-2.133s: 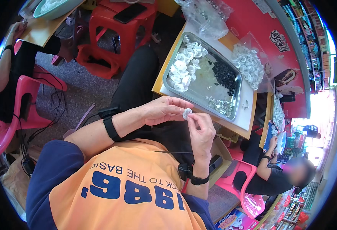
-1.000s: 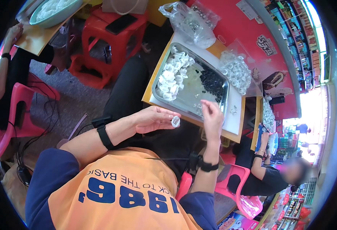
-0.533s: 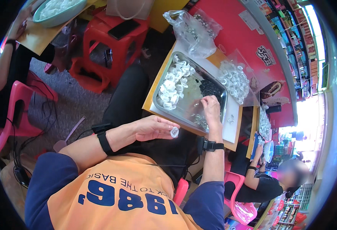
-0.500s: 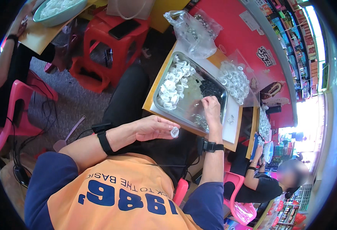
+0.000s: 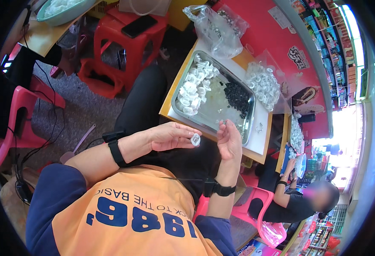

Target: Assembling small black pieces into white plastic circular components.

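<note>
Currently, the left hand [image 5: 169,136] is clamped on a white round part [image 5: 195,139], just short of the metal tray [image 5: 214,97] on the desk [image 5: 167,109]; the right hand [image 5: 229,142]'s grip, near the tray, cannot be determined

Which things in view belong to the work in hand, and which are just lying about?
Seemingly in use:
round white piece in the left hand
metal tray
white parts
black bits

Apparently just lying about:
black phone on the red stool
</note>
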Motion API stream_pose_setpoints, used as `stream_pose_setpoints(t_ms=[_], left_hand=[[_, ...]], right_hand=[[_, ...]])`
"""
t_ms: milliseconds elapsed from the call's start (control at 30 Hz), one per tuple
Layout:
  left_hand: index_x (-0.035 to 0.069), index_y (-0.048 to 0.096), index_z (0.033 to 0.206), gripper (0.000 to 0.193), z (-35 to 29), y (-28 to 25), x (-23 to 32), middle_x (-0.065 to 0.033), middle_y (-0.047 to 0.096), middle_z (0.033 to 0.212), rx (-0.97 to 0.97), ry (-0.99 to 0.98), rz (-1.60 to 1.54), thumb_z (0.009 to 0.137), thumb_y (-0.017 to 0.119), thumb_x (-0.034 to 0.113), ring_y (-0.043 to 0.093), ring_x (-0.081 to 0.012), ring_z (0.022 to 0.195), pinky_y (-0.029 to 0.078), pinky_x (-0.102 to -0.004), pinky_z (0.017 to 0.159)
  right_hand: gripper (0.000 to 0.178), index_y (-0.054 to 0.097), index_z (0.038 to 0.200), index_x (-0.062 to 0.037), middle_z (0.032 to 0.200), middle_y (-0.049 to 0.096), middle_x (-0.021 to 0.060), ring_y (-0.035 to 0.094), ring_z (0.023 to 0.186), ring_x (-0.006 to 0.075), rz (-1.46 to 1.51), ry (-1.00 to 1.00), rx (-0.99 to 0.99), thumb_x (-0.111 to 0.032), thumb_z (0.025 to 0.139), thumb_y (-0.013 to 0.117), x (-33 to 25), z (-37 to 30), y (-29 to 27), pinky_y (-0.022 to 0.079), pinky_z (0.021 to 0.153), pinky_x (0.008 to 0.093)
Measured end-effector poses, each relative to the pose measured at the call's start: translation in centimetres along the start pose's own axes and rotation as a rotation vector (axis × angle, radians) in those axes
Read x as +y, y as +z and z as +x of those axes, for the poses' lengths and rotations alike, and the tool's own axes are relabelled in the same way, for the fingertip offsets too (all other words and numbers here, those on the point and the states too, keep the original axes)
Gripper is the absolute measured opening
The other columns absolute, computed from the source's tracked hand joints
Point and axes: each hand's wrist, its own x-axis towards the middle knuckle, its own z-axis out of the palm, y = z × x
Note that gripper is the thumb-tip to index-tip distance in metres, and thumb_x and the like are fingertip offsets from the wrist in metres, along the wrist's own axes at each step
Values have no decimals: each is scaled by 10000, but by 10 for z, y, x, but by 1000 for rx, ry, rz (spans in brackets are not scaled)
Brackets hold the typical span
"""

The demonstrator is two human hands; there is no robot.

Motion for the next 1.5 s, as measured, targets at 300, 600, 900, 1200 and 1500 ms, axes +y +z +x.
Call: stream_pose_setpoints(t_ms=[300,600,900,1200,1500], left_hand=[[-42,574,1227,335,-5,10,1,-101,662,1095,-18,-20,-21,933,616,113,655,-184,1022,538,-310,941],[-45,575,1223,323,-4,10,2,-113,659,1102,-33,-16,-23,932,610,90,656,-191,1026,540,-313,943],[-30,583,1219,319,-5,8,0,-106,661,1104,-44,-15,-42,926,619,91,657,-177,1020,544,-308,935],[-43,568,1221,333,-4,7,-1,-134,641,1143,-53,-8,-27,924,619,99,645,-216,1063,534,-321,954],[-35,582,1203,309,0,1,-4,-117,646,1126,-46,-7,-29,925,621,95,649,-184,1033,542,-311,941]], right_hand=[[145,598,1051,21,1004,647,144,672,843,157,261,111,-144,-56,928,601,6,-40,4,592,724,268],[179,611,1093,33,1062,641,150,668,910,178,217,112,-149,-11,922,584,16,-47,3,586,803,296],[261,629,1101,11,1019,656,107,666,913,201,116,39,-195,80,850,632,22,-53,4,575,814,318],[330,604,1157,46,948,663,83,636,855,103,-604,-260,-27,99,835,651,25,-61,29,515,780,212],[268,629,1108,24,902,668,39,625,798,83,-848,-281,-15,50,844,671,29,-62,31,511,755,215]])
